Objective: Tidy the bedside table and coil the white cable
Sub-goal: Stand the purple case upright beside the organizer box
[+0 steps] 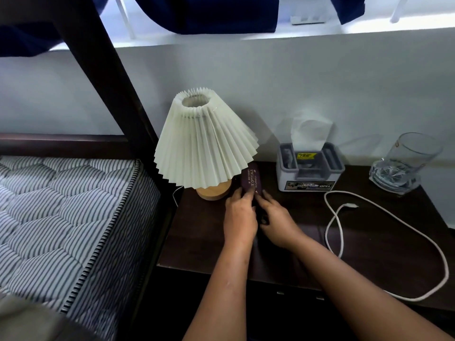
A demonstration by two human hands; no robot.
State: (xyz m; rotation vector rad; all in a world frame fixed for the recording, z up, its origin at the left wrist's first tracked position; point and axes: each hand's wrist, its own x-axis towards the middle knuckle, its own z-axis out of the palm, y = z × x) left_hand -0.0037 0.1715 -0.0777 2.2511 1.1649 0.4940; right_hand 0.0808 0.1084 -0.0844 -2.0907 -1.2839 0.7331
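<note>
A dark maroon glasses case (250,179) with pale lettering lies on the dark wooden bedside table (211,244), just right of the lamp's base. My left hand (240,216) and my right hand (277,219) both hold the case's near end, fingers curled round it. The white cable (403,223) lies uncoiled in a big loose loop over the table's right half, its plug end (350,206) inside the loop. Part of the loop hangs past the front edge.
A lamp with a pleated white shade (205,140) and wooden base stands at the back left. A grey tissue box (309,172) sits against the wall, a glass tumbler (403,164) at the far right. A striped mattress (61,217) lies left of the table.
</note>
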